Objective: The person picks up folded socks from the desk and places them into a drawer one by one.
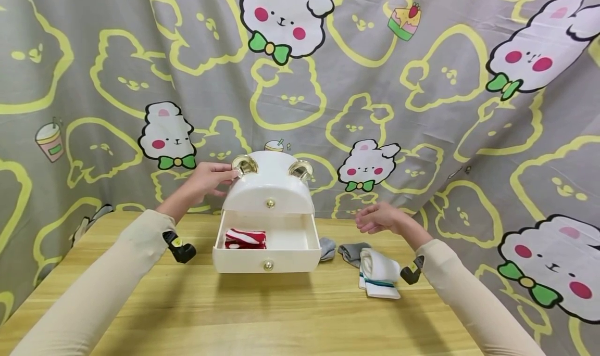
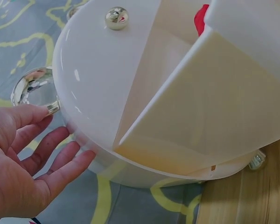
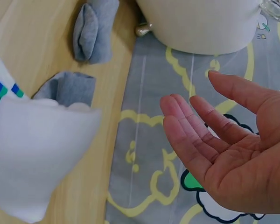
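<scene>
A white two-drawer box (image 1: 269, 171) with gold ears stands on the table, its lower drawer (image 1: 292, 236) pulled out and its upper one closed. In that drawer's left part lies a folded red-and-white striped cloth item (image 1: 245, 238). My left hand (image 1: 206, 179) pinches the lower edge of the box's left gold ear (image 2: 35, 88) between thumb and index finger, the other fingers loosely spread. Right of the box, my right hand (image 1: 382, 218) hovers with relaxed fingers and holds nothing. Nearest to it are folded white socks (image 1: 380, 270) with blue and green stripes and a grey folded sock (image 1: 352, 252).
Another grey rolled sock (image 3: 95, 32) lies close beside the box. The wooden table (image 1: 281, 314) ends at a patterned grey curtain (image 1: 290, 96) just behind the box. A round gold knob (image 1: 268, 265) sticks out from the drawer front.
</scene>
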The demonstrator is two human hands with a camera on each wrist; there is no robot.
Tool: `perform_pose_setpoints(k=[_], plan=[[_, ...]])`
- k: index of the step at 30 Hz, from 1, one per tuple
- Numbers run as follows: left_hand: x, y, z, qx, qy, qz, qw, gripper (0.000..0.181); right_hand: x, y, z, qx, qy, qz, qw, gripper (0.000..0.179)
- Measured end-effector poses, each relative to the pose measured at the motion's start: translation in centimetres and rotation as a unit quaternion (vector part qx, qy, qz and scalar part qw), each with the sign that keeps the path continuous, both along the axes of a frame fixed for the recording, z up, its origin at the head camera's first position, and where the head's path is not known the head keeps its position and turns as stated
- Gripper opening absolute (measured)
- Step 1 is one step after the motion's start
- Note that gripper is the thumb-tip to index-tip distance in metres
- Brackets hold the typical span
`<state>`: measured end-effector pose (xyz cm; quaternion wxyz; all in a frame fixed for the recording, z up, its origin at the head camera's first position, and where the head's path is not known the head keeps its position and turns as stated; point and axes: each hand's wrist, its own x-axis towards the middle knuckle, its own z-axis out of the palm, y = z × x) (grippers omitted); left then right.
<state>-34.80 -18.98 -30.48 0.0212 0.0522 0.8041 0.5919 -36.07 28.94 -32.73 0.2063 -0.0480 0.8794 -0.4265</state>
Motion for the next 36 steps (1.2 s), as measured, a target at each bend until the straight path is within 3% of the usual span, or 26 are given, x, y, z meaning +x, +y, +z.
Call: perform_pose_setpoints(k=[19,29,36], plan=[[0.1,0.0,0.2,0.002,-0.012,-0.001,0.9999,0.05,0.8,4.5,-2.4,0.112,-0.008,-0.008,0.9937,0.037],[-0.1,0.1,0.4,-0.005,-0.01,0.001,0.9999,0.052,1.4,7.3,-4.3,0.146,-0.079,0.01,0.9861,0.059],[-0.1,0.1,0.3,-0.004,-0.012,0.004,0.9999,0.051,1.6,8.2,-5.8,0.131,-0.112,0.021,0.9848,0.055]])
